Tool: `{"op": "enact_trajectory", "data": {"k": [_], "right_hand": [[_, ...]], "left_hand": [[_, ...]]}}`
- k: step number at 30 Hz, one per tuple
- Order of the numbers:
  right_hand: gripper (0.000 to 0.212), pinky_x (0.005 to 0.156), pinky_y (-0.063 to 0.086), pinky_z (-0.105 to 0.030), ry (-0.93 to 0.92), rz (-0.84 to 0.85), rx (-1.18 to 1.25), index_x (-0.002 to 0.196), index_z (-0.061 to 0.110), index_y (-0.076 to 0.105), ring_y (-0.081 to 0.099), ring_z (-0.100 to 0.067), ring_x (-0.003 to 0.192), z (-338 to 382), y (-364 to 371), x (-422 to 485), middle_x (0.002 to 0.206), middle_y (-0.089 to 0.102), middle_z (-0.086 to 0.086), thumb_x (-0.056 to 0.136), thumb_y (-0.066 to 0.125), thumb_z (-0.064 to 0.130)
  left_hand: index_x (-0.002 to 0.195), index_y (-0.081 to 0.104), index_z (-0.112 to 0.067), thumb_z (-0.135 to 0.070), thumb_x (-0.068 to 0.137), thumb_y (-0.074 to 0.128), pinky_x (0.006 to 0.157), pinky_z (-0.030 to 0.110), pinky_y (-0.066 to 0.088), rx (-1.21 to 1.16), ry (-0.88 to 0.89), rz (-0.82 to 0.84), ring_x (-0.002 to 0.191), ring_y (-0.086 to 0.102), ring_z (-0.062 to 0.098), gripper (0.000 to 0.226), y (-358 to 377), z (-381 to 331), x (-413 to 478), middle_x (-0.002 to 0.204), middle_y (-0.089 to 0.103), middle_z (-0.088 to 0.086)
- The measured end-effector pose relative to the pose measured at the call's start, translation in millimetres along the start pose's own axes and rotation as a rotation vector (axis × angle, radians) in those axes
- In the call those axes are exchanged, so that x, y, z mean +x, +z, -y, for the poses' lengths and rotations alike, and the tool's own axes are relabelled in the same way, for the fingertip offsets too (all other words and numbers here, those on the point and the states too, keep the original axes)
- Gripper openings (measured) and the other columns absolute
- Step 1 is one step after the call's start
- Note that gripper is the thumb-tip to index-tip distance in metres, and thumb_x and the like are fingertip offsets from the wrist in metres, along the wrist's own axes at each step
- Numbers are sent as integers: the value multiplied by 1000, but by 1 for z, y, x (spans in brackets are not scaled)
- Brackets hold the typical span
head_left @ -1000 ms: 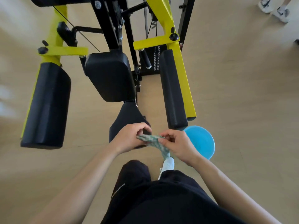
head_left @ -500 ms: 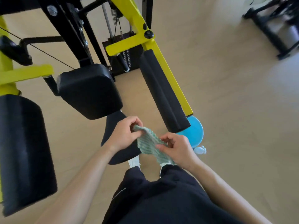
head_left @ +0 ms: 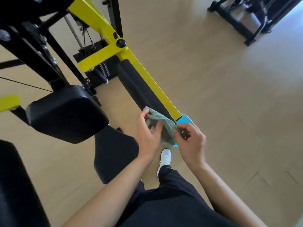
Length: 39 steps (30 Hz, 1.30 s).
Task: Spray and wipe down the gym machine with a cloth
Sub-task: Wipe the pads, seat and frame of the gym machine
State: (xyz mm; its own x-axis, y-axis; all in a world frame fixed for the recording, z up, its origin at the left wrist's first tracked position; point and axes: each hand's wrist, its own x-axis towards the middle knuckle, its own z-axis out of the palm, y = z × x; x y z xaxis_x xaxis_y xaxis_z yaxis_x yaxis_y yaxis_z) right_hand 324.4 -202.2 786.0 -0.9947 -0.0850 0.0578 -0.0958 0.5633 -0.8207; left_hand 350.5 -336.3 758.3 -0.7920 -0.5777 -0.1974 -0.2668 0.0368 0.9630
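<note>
A green checked cloth (head_left: 164,126) is bunched between both hands, just below the lower end of the long black arm pad (head_left: 141,90). My left hand (head_left: 148,136) holds the cloth's left side with thumb and fingers around it. My right hand (head_left: 191,145) pinches its right edge. The pad is mounted on the yellow arm (head_left: 144,69) of the black and yellow gym machine. The machine's black back pad (head_left: 65,112) and seat (head_left: 114,151) lie to the left of my hands. No spray bottle is visible.
A blue round object (head_left: 186,119) sits on the wooden floor behind my hands. A second black pad (head_left: 18,185) fills the lower left. The weight stack (head_left: 105,69) stands behind the arm. Another machine's black frame (head_left: 242,22) is at top right. My white shoe (head_left: 164,158) is below the cloth.
The view has swung right and closer to the right arm pad. My hands have lifted the cloth up to the pad's lower end and bunched it.
</note>
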Motion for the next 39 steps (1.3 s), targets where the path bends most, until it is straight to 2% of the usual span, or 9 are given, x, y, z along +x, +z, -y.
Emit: {"op": "enact_trajectory", "data": {"k": [3, 7, 10, 15, 20, 25, 29, 34, 39], "right_hand": [[17, 77, 51, -29, 13, 70, -21, 84, 21, 76, 62, -19, 86, -9, 1, 13, 84, 66, 12, 82, 82, 5], [7, 84, 50, -27, 10, 159, 73, 91, 24, 74, 62, -20, 97, -10, 3, 23, 97, 66, 4, 86, 77, 20], [13, 89, 52, -32, 78, 184, 159, 101, 30, 70, 63, -19, 102, -13, 6, 32, 103, 69, 6, 89, 66, 29], [29, 90, 51, -28, 91, 242, 204, 106, 43, 67, 64, -17, 101, -14, 14, 51, 105, 71, 13, 101, 62, 15], [26, 87, 44, -21, 26, 342, 78, 124, 27, 69, 58, -11, 100, -23, 28, 66, 103, 61, 18, 103, 59, 16], [26, 99, 41, -22, 92, 440, 58, 127, 34, 67, 52, -9, 116, -24, 26, 69, 122, 57, 11, 106, 54, 27], [23, 94, 40, -14, 130, 544, 106, 123, 36, 69, 52, -9, 118, -27, 18, 81, 125, 56, 6, 104, 57, 29], [22, 100, 45, -27, 267, 520, 282, 110, 33, 71, 55, -15, 119, -25, 17, 87, 123, 59, -2, 107, 52, 21], [25, 105, 44, -27, 223, 525, 266, 116, 38, 71, 56, -9, 121, -26, 15, 83, 124, 62, -1, 108, 50, 28]], "left_hand": [[150, 35, -25, -20, 92, 69, 111, 35, 46, -60, -163, 13, 131, 49, 2, 67, 15, 6, -7, 139, 50, -10], [157, 17, -33, -18, 104, 52, 86, 12, 47, -162, -289, 89, 102, 59, -14, 65, 35, 1, -4, 116, 56, -23], [138, 20, -40, -13, 105, 47, 77, 3, 43, -161, -263, 8, 86, 52, -25, 50, 46, -5, 16, 106, 45, -24], [152, 21, -14, -33, 97, 54, 114, 29, 39, -37, -117, -174, 127, 47, 10, 67, 32, -19, 91, 138, 43, -1], [157, 15, -5, -17, 104, 54, 110, 29, 41, -96, -114, -226, 127, 47, 16, 67, 7, -40, 169, 147, 42, 10], [157, 19, -9, -20, 102, 56, 107, 37, 46, -113, -147, -286, 121, 53, 18, 66, -1, -41, 198, 136, 47, 3], [163, 1, -11, -24, 99, 59, 125, 44, 30, -46, -95, -211, 150, 33, 22, 87, 10, -29, 159, 165, 25, 11], [162, -6, -17, -37, 95, 58, 129, 40, 17, -27, -92, -146, 155, 18, 13, 95, 51, -1, 58, 166, 14, -5], [156, 8, -26, -34, 93, 58, 112, 28, 42, -140, -151, -79, 133, 48, 13, 81, 68, -1, 5, 145, 41, 1]]}}
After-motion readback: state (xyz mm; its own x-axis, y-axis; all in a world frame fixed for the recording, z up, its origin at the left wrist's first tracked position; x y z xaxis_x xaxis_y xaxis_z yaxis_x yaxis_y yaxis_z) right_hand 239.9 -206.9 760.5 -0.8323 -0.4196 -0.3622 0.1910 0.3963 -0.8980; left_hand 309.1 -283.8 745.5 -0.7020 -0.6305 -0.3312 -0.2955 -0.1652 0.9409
